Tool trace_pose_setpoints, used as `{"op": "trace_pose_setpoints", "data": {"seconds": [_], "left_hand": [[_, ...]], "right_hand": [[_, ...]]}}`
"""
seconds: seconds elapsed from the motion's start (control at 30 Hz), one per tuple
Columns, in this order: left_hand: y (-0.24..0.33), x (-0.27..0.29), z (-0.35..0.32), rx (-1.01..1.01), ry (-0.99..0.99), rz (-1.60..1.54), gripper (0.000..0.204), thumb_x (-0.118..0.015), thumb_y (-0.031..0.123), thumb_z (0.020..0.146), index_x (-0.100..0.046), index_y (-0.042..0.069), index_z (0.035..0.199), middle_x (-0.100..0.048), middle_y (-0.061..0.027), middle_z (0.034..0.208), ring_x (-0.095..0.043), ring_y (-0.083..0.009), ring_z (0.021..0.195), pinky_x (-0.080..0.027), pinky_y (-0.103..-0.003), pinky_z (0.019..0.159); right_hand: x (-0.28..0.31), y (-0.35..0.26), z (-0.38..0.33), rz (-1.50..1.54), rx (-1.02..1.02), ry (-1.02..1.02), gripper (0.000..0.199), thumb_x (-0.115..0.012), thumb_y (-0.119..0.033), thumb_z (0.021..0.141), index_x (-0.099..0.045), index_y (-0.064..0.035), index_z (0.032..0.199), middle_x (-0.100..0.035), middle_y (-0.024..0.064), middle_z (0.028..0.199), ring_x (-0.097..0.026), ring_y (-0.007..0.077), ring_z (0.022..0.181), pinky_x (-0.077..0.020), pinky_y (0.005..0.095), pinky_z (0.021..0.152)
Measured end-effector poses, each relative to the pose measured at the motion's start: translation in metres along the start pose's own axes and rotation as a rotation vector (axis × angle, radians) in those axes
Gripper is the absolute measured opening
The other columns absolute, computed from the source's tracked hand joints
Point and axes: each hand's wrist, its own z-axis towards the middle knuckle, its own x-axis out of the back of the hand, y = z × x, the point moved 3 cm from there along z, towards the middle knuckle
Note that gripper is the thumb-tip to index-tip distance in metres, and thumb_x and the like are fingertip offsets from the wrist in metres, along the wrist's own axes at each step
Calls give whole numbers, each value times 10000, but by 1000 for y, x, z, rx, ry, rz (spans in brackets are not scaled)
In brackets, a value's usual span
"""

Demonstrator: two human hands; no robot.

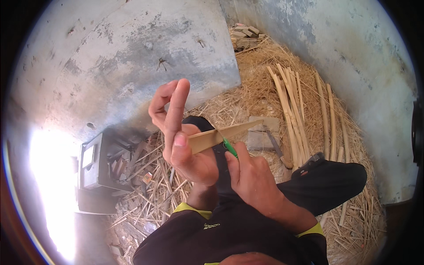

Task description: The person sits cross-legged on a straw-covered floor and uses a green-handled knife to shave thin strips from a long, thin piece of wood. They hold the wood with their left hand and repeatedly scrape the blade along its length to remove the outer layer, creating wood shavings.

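My left hand (187, 154) pinches one end of a flat, pale bamboo strip (204, 141) between thumb and fingers, with some fingers raised. The strip points away to the right and narrows toward its far end. In my closed right hand (256, 179) is a small knife with a green handle (229, 148). Its thin blade crosses the strip's edge close to my left fingers; how deep it sits in the bamboo I cannot tell.
A larger blade with a wooden handle (286, 162) rests against a flat block (259, 141). Long split bamboo pieces (291, 110) lie to the right. Shavings (152, 198) cover the floor. A grey metal box (93, 163) with debris stands left, below the worn wall (132, 53).
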Motion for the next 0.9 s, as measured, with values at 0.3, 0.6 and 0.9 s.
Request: {"op": "trace_pose_setpoints", "data": {"seconds": [0.3, 0.6, 0.9], "left_hand": [[-3, 6, -3, -15, -23, 51, 592, -319, 349, 839, -619, -78, 1118, -507, -184, 1178, -373, -251, 1171, -228, -418, 1037], [-7, 15, -2, -51, -41, 77, 610, -316, 365, 827, -591, -80, 1141, -542, -172, 1213, -402, -203, 1176, -263, -329, 858], [-4, 3, -3, -113, 20, -23, 557, -299, 315, 870, -648, -94, 1015, -571, -225, 1059, -444, -283, 1115, -266, -447, 1002]], "right_hand": [[-8, 13, 2, -124, -38, 48, 234, -487, -222, 944, -449, 1, 884, -511, 208, 489, -564, 394, 476, -436, 463, 410], [-9, 15, 9, -88, -105, 11, 233, -475, -198, 941, -516, 21, 1011, -541, 242, 564, -570, 424, 551, -438, 499, 497], [-14, 16, 4, 168, 75, 70, 241, -497, -153, 932, -516, 37, 1080, -533, 237, 566, -570, 416, 557, -419, 471, 479]]}}
